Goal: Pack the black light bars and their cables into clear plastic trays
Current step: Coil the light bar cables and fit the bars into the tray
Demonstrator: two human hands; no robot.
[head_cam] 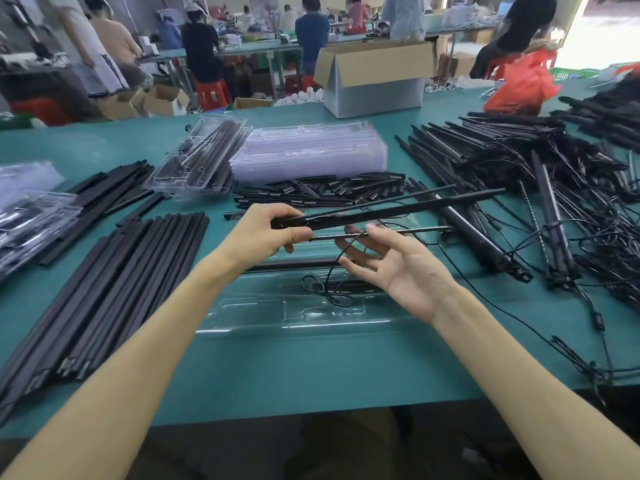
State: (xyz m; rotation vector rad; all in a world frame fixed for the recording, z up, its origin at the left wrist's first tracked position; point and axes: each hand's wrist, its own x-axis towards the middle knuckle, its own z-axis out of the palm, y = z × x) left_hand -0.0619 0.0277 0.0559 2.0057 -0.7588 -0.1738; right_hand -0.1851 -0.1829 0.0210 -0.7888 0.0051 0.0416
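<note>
My left hand (pixel 273 230) grips the near ends of a bundle of black light bars (pixel 398 209) held level above the table, pointing right. My right hand (pixel 391 261) is palm up just below them, fingers straight, with the thumb tip touching a thin bar and a black cable (pixel 332 278) running across the fingers. The cable drops in loops into a clear plastic tray (pixel 304 317) lying on the green table in front of me. One black bar (pixel 287 264) lies in the tray's far slot.
Long black strips (pixel 114 282) lie stacked at left. Empty clear trays (pixel 308 150) and a filled tray (pixel 197 161) sit behind, with short black pieces (pixel 318 192). A tangled heap of bars and cables (pixel 536 188) fills the right. A cardboard box (pixel 374 77) stands at the far edge.
</note>
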